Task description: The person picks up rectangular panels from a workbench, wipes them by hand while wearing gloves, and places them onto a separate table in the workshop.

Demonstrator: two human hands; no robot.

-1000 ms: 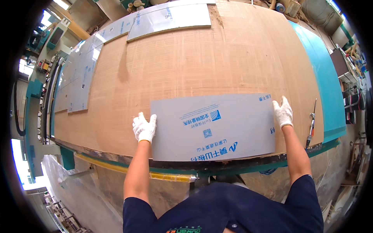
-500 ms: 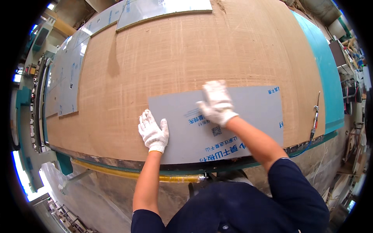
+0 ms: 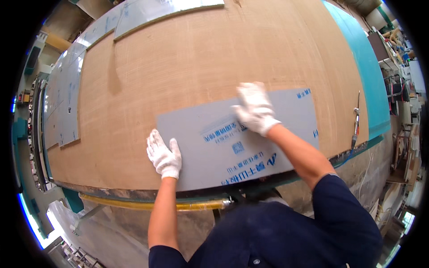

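Your right hand (image 3: 254, 109) is coming further in across the grey sheet (image 3: 237, 138) than half a second ago, when it was already leaving the far right corner it held a second back; your left hand (image 3: 164, 155) is sitting a little nearer the sheet's left edge than before.

Your right fingers are lying flat and slightly spread, pressing down on the upper middle of the sheet, clamped on nothing. Your left fingers are likewise flat and close together, resting over the sheet's lower left edge where it is meeting the wooden surface (image 3: 187, 67); from this angle it is hard to say whether the fingertips are curling under that edge or merely lying on it.

That grey sheet is lying flat near the front of the brown board, its near long edge reaching the front rim, its blue printed marks facing up.

To do this well, you are better off keeping both palms flat and the pressure even, so the sheet is sliding as one piece rather than pivoting round one hand. Watch the near edge against the rim.

Further out, more pale sheets (image 3: 67, 98) are lying along the left and far sides, and a slim tool (image 3: 356, 120) is resting near the right edge.
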